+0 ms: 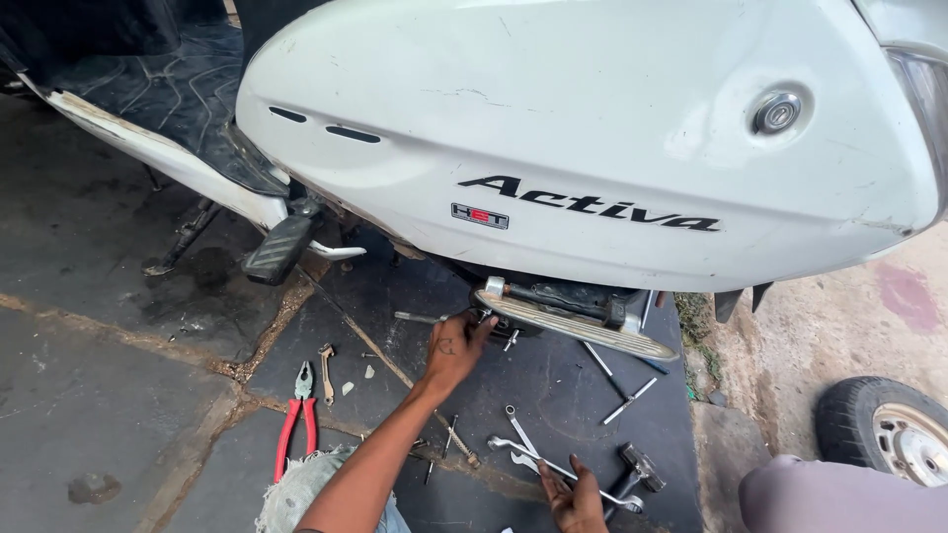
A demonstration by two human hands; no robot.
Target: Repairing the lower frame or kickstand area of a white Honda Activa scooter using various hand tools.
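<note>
The left hand is stretched forward on a nearly straight arm that runs up from the lower middle of the view, reaching under the white scooter body. Its fingers are curled at the dark underside just left of the ribbed metal footrest; they seem closed around a small part there, but what they grip is hidden in shadow. A thin metal rod sticks out to the left of that hand, lying roughly level with its long axis running left to right, its far end pointing away from the footrest. The right hand sits low, below the footrest and near the bottom edge, palm turned up and fingers loosely spread, with no grip on anything, resting on or just beside a long silver wrench lying on the dark floor mat. That wrench runs diagonally, from upper left toward lower right. A hammer lies just right of it. Red-handled pliers lie well left of the footrest, jaws pointing up toward the scooter. A wheel rests far to the right of the footrest.
</note>
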